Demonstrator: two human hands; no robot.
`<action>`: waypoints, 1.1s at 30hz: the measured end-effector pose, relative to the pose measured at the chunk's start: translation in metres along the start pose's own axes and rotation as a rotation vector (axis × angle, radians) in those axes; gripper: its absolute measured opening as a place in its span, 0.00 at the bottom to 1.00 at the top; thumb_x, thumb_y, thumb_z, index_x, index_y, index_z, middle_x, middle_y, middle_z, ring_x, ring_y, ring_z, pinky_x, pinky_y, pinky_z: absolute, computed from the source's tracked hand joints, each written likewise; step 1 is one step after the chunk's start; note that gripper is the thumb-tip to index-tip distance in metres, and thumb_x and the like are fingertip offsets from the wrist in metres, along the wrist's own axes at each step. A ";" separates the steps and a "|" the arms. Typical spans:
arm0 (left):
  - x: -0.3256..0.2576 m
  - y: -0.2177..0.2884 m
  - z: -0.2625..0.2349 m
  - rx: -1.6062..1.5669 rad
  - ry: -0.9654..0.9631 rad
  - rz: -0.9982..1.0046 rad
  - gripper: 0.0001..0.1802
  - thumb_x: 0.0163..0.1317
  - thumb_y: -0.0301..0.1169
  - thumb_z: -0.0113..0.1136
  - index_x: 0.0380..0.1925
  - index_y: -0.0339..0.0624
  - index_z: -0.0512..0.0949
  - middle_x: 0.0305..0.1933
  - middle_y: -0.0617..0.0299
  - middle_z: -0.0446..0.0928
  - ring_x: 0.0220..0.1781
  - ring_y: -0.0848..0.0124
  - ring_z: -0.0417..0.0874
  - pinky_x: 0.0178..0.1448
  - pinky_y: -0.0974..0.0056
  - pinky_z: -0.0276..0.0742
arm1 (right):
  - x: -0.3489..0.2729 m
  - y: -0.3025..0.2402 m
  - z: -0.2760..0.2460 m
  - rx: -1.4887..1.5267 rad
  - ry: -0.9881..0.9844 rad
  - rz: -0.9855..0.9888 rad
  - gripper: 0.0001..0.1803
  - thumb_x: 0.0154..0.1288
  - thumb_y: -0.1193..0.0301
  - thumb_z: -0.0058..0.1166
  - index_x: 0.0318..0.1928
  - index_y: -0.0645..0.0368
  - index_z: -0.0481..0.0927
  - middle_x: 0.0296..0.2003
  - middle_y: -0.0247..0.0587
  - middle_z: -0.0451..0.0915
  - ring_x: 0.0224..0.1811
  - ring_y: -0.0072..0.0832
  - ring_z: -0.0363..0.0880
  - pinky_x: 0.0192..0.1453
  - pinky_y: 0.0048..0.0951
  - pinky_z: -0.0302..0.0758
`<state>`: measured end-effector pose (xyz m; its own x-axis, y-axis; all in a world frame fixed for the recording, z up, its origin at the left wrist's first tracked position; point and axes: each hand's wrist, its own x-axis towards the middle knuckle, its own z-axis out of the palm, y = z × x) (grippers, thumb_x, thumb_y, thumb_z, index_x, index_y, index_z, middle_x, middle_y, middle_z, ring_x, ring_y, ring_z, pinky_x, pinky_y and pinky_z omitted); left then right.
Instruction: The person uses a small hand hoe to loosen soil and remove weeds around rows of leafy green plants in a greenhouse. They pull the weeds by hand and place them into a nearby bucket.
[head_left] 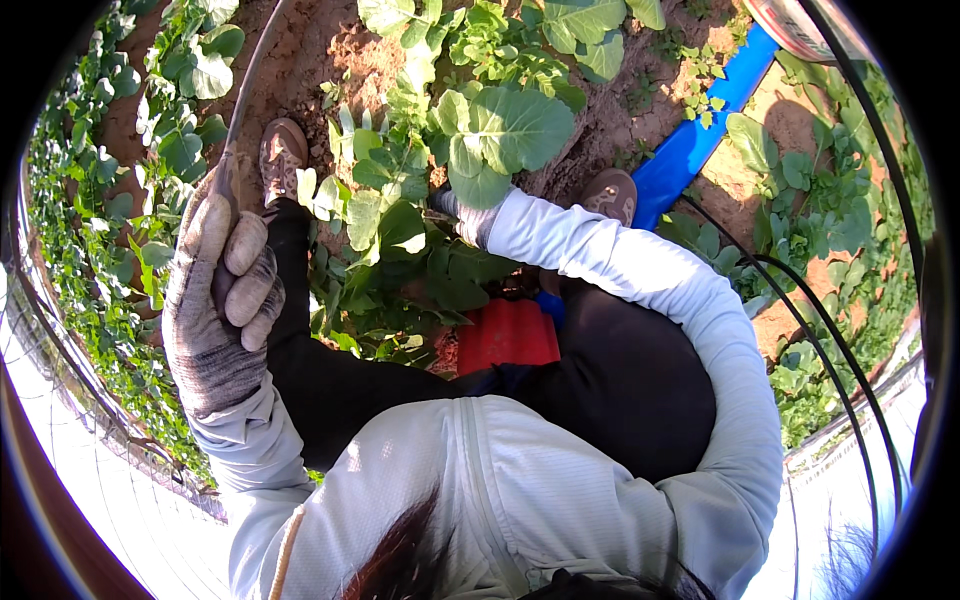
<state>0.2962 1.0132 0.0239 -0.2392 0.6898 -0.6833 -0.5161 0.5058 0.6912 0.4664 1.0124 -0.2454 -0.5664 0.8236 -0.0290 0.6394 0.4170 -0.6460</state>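
My left hand (225, 290), in a soiled pale knit glove, is raised at the left. Its fingers curl round the dark grip of a long, thin, slightly curved tool (240, 115), whose shaft runs up to the top edge; its far end is out of view. My right hand (470, 218) reaches in low among broad-leaved green plants (515, 130), between my shoes. Only the glove's cuff and a bit of its back show there; leaves cover the fingers, so their grip is hidden.
A red block-like object (508, 335) lies between my legs, with a bit of blue beside it. To the right, a long blue strip (700, 130) crosses the soil. Part of a round container (800, 25) shows at the upper right. Leafy rows (180, 110) line both sides.
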 end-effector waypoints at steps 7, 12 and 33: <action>0.001 0.003 0.006 0.039 0.022 -0.017 0.21 0.71 0.34 0.34 0.63 0.44 0.55 0.23 0.70 0.60 0.12 0.86 0.58 0.08 0.82 0.57 | -0.010 0.019 -0.021 -0.079 -0.201 -0.176 0.18 0.64 0.64 0.45 0.52 0.55 0.69 0.42 0.43 0.76 0.45 0.35 0.74 0.53 0.35 0.69; -0.012 0.008 0.006 -0.021 0.063 0.023 0.22 0.69 0.34 0.38 0.62 0.43 0.55 0.22 0.70 0.60 0.10 0.86 0.57 0.07 0.81 0.55 | 0.013 0.028 -0.122 0.424 -0.993 -0.006 0.18 0.61 0.66 0.51 0.51 0.55 0.73 0.39 0.40 0.78 0.43 0.27 0.76 0.49 0.30 0.71; -0.034 0.024 0.005 -0.062 0.245 0.014 0.28 0.58 0.38 0.57 0.56 0.41 0.62 0.17 0.67 0.61 0.07 0.84 0.52 0.08 0.78 0.44 | 0.099 0.017 -0.100 -0.613 -0.167 -0.585 0.03 0.52 0.74 0.46 0.27 0.57 0.73 0.20 0.36 0.74 0.22 0.28 0.76 0.21 0.34 0.69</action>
<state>0.2961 1.0038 0.0646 -0.4352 0.5463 -0.7156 -0.5587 0.4594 0.6905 0.4729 1.1396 -0.1826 -0.9306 0.3642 0.0368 0.3613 0.9300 -0.0676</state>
